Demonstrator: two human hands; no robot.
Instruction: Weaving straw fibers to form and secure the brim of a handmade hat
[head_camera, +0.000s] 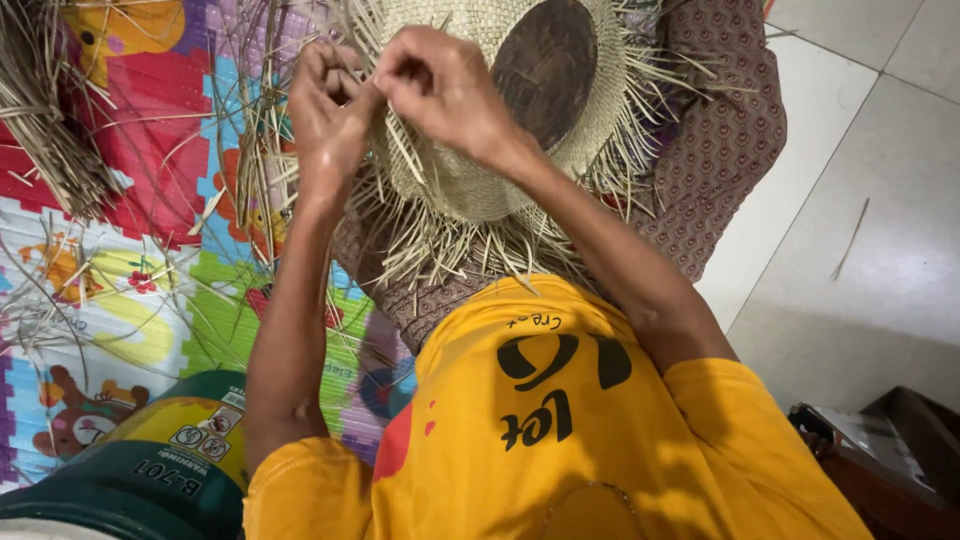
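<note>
Resting on the person's lap, the hat (470, 150) is half woven, of pale flat straw; its crown opening, a dark round hollow, faces up toward the camera and leans to the right; loose unwoven strands bristle out all round its rim like a fringe; the weave is fine and tight on the crown. At the hat's left rim the left hand (325, 110) is curled, fingertips pinching straw strands; just beside it, touching it, the right hand (440, 85) is bent over the rim, fingers closed on the same strands. Under the hat lies a brown patterned cloth (720, 140) over the legs. Left of the hat a foam mat (150, 290) of bright jigsaw tiles with cartoon pictures covers the floor, strewn with stray straw; a bundle (45, 110) of dry straw lies at its far left. Below and left of the hat stands a round green pail (150, 470) with a yellow label bearing small square symbols. Right of the hat are pale floor tiles (870, 180).
</note>
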